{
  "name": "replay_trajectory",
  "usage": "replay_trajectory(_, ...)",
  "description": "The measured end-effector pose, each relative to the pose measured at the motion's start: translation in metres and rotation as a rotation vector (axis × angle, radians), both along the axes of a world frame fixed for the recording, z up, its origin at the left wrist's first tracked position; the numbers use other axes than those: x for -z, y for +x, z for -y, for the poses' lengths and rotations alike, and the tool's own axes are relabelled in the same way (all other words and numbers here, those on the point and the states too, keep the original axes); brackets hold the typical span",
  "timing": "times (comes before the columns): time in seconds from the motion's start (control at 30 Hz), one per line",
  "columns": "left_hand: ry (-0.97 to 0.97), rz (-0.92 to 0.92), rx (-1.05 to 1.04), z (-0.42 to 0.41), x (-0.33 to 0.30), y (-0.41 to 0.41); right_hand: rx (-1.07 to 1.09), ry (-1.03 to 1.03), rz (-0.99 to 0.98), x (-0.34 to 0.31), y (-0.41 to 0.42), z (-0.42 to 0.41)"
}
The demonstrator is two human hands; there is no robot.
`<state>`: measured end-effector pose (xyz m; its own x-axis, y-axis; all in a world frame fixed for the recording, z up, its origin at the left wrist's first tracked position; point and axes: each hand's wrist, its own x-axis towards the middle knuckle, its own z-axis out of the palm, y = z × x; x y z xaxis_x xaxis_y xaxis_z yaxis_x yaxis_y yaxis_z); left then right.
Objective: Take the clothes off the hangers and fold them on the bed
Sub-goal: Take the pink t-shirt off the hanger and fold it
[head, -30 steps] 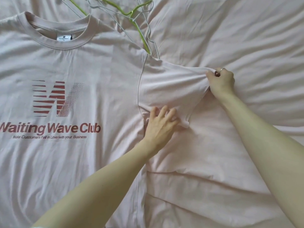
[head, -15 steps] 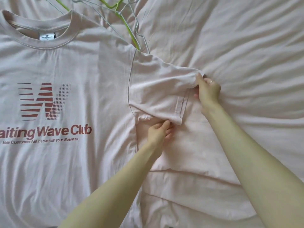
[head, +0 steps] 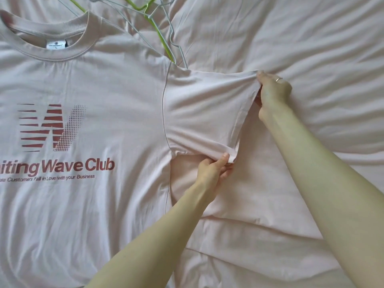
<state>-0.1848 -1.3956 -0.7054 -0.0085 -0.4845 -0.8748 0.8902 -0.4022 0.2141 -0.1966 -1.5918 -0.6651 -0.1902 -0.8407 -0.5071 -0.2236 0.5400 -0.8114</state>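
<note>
A pale pink T-shirt (head: 99,100) with a red "Waiting Wave Club" print lies face up on the bed, collar at the top left. Its right-hand sleeve (head: 205,113) is stretched out flat between my hands. My left hand (head: 214,171) pinches the sleeve's lower hem corner near the armpit. My right hand (head: 272,90), wearing a ring, pinches the upper hem corner. Green and grey wire hangers (head: 158,30) lie empty on the bed above the shoulder, partly tucked under the shirt.
The pale pink bed sheet (head: 311,48) is wrinkled and spreads across the whole right side and the bottom of the view. Nothing else lies on it there.
My left hand went from lying flat on the sleeve to pinching its lower hem corner. My right hand pulled the upper corner outward, so the sleeve now lies stretched and smoother.
</note>
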Motion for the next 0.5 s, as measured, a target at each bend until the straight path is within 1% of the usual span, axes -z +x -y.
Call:
replay_trajectory(0.07, -0.008, -0.002, -0.034, 0.002, 0.000, -0.003, -0.047, -0.050, -0.063, -0.002, 0.004, 0.005)
replay_trajectory(0.17, -0.016, -0.070, -0.105, 0.006, -0.003, -0.005, -0.086, -0.097, -0.122, 0.003, 0.010, 0.011)
replay_trajectory(0.23, 0.005, -0.109, -0.098, 0.008, -0.005, -0.007, -0.163, -0.142, -0.245, 0.004, 0.011, 0.013)
replay_trajectory(0.33, 0.047, -0.073, -0.036, 0.011, -0.003, -0.010, -0.345, -0.221, -0.590, 0.004, 0.008, 0.014)
replay_trajectory(0.37, 0.071, -0.047, -0.012, 0.013, -0.001, -0.010, -0.388, -0.235, -0.661, 0.006, 0.007, 0.014)
replay_trajectory(0.43, 0.117, 0.007, 0.055, 0.016, 0.002, -0.010, -0.443, -0.240, -0.728, 0.011, 0.007, 0.014)
replay_trajectory(0.5, 0.131, 0.054, 0.150, 0.015, 0.002, -0.009, -0.476, -0.237, -0.733, 0.015, 0.006, 0.011)
